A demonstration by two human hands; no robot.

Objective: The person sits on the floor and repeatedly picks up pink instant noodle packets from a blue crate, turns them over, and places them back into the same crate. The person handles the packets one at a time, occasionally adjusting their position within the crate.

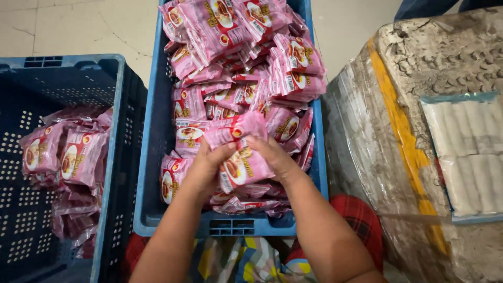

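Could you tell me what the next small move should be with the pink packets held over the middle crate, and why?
Probably lift the pink packets clear and carry them left. Both the left hand and right hand already grip them above the heaped middle crate, while the left crate holds only a few.

Pink packet (242,166) — tilted, above crate (157,173).

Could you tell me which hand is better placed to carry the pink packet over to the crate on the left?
Probably the left hand: it grips the pink packet on the side nearest the left crate. The right hand holds it too, but would reach across.
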